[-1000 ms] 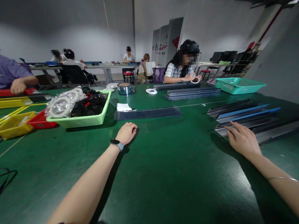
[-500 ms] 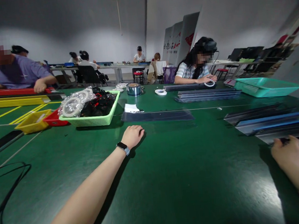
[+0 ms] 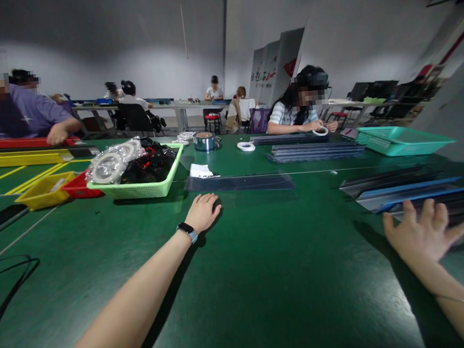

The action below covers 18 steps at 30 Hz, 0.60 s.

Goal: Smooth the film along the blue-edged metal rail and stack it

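Note:
My left hand (image 3: 203, 212) lies palm down on the green table, fingers extended, with a watch on the wrist. Just beyond its fingertips is a flat, clear-edged dark plastic strip (image 3: 241, 183). Over on the right, my right hand (image 3: 421, 230) has its fingers spread and nothing in its grasp. It is at the near side of several long dark channel-shaped strips (image 3: 414, 186), some with blue edges. Whether its fingertips touch the nearest strip, I cannot tell.
A light green basket (image 3: 140, 190) holds bagged white rings and black parts. Yellow (image 3: 47, 193) and red trays stand beside it. Tape rolls (image 3: 205, 141), stacked strips (image 3: 315, 151) and a teal basket (image 3: 410, 145) lie farther back. Black cables (image 3: 7, 302) cross the left. Co-workers sit beyond.
My right hand has moved left, away from the nearest strips, and its fingers are spread wider. My left hand stays on the table. The view has shifted slightly.

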Motion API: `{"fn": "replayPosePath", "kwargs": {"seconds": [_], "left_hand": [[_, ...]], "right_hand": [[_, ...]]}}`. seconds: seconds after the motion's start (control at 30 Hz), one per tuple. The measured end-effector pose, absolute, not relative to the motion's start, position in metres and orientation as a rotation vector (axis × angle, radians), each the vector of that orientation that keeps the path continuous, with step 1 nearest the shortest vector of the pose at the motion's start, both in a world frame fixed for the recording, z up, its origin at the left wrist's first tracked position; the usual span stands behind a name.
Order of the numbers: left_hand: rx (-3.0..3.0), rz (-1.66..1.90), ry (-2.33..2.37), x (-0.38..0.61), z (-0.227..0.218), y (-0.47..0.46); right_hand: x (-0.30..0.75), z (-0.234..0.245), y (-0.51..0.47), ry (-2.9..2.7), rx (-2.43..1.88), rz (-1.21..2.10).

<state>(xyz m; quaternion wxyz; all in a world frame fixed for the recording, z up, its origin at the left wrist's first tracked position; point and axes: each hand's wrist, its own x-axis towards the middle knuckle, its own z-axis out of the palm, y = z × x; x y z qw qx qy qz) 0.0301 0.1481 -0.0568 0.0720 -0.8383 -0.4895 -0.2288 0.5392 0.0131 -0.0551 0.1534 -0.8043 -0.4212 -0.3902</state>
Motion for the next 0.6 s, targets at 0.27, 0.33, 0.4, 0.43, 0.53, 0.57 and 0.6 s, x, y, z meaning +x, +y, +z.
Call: {"fn": "replayPosePath", "kwargs": {"seconds": [0.27,0.33,0.4,0.43,0.53,0.57,0.6], "left_hand": [[-2.477,-0.765,-1.385,0.029,-0.055,0.14],[-2.451,-0.793,-1.389,0.026,-0.054,0.137],[-2.418,-0.823,-1.402,0.023,-0.053,0.134],[-2.4,-0.839,-1.408,0.021,-0.052,0.133],[-2.334,-0.892,-1.424,0.013,-0.042,0.13],[-2.309,-0.912,-1.429,0.009,-0.038,0.129],[-2.282,-0.931,-1.434,0.005,-0.032,0.128]], "right_hand": [[0.441,-0.055,0.047,-1.606,-2.09,-0.929],[0.406,-0.056,0.054,-1.683,-2.016,-0.866],[0.37,-0.056,0.061,-1.734,-1.956,-0.803],[0.352,-0.056,0.065,-1.756,-1.931,-0.768],[0.296,-0.057,0.075,-1.822,-1.854,-0.647],[0.277,-0.057,0.078,-1.846,-1.825,-0.607],[0.257,-0.057,0.081,-1.872,-1.793,-0.567]]}}
